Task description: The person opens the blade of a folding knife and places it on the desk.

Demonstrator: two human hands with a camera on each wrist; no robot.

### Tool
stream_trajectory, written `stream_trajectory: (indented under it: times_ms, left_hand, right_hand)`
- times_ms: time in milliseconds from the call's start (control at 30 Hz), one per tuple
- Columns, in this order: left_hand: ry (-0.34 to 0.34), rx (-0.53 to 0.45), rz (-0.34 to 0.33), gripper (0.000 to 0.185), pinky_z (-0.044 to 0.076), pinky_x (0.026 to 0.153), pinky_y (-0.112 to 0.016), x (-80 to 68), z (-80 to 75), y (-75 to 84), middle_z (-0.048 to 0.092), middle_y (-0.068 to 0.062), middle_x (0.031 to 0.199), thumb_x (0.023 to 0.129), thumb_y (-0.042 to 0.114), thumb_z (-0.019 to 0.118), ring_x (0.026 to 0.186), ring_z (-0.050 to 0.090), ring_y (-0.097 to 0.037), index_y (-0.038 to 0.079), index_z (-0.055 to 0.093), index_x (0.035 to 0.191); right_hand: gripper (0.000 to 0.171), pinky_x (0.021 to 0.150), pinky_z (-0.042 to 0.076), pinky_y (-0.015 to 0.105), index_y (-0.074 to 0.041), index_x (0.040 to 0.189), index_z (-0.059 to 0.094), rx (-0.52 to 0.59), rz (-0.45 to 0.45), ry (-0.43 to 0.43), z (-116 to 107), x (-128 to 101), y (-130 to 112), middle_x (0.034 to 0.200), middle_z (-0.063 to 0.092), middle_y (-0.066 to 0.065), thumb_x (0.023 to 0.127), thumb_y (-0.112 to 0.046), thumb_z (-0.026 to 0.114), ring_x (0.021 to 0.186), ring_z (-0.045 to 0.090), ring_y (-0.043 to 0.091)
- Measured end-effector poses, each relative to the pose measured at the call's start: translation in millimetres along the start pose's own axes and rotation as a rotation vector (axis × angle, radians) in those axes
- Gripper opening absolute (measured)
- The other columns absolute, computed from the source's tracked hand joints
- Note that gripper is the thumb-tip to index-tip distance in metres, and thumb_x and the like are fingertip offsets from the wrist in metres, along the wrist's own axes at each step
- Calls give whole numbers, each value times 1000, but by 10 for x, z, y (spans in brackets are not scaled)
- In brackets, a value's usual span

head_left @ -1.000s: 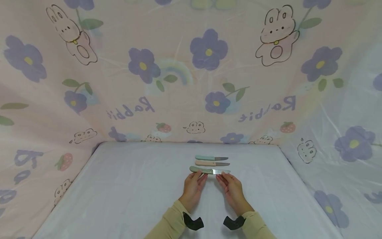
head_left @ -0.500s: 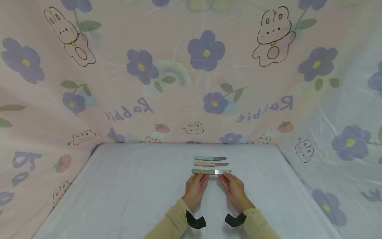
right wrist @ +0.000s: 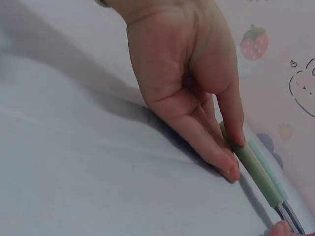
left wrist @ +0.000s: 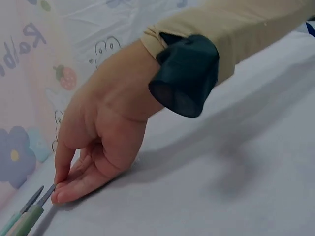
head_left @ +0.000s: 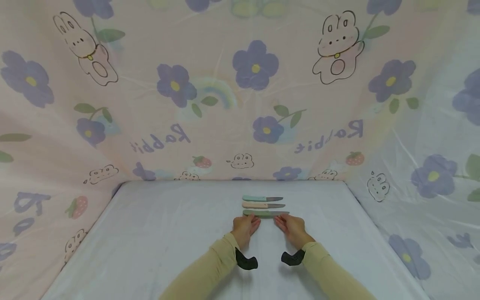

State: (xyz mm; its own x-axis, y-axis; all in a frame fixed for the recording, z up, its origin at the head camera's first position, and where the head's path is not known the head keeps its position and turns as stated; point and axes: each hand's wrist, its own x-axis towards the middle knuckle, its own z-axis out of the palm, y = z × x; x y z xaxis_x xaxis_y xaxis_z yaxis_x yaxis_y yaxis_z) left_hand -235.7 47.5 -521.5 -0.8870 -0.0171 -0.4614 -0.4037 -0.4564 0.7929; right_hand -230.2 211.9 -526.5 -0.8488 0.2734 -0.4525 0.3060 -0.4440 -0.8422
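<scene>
A paring knife with an olive-green handle [head_left: 256, 213] lies crosswise between my hands in the head view, blade to the right. My left hand [head_left: 244, 228] pinches its handle between thumb and fingers. At the blade, my right hand [head_left: 294, 230] pinches near the tip. The right wrist view shows the left hand [right wrist: 182, 73] with the green handle [right wrist: 258, 177]; the left wrist view shows the right hand [left wrist: 106, 123] on the blade. Whether the knife touches the cloth I cannot tell. Just beyond, parallel to it, lie a peach-handled knife [head_left: 255, 205] and a mint-handled knife [head_left: 254, 198].
A white cloth [head_left: 168, 241] covers the table. Printed fabric walls [head_left: 210, 125] with flowers and rabbits rise at the back and both sides. Black bands [head_left: 246, 262] sit at the cuffs of the beige sleeves.
Both hands have moved slightly away from the body with the green knife, bringing it closer to the peach one. The blade has lost its bright glint. The other knives stay put.
</scene>
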Motion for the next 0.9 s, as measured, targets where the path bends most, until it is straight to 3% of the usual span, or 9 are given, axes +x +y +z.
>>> stream_trajectory:
  times_ms: [300,500,767,900]
  left_hand:
    - [-43,41,-58,27,53,80,-36,71,-47,68,60,-29,104,95,3,51,92,64,-31,-17,51,112]
    - [-80,69,-42,28,54,78,-34,104,-62,77,62,-28,101,96,4,50,91,65,-30,-17,50,113]
    - [-81,64,-52,29,54,77,-34,129,-104,13,63,-26,102,96,9,51,89,66,-29,-13,51,114]
    - [-180,126,-49,31,54,76,-31,149,-179,-4,64,-22,103,98,17,50,88,66,-24,-10,53,113]
  right_hand:
    - [33,76,54,31,12,119,48,-78,7,78,41,119,5,88,66,17,91,-2,56,80,68,21]
    - [23,69,55,28,10,109,55,-98,-5,106,67,120,-30,78,67,13,91,-4,57,73,68,18]
    - [26,72,55,31,12,111,53,-112,-15,73,40,94,-15,83,67,17,94,-8,54,77,68,22]
    - [39,76,54,36,16,115,47,-120,-62,-63,-18,93,5,93,66,23,99,-20,46,82,68,26]
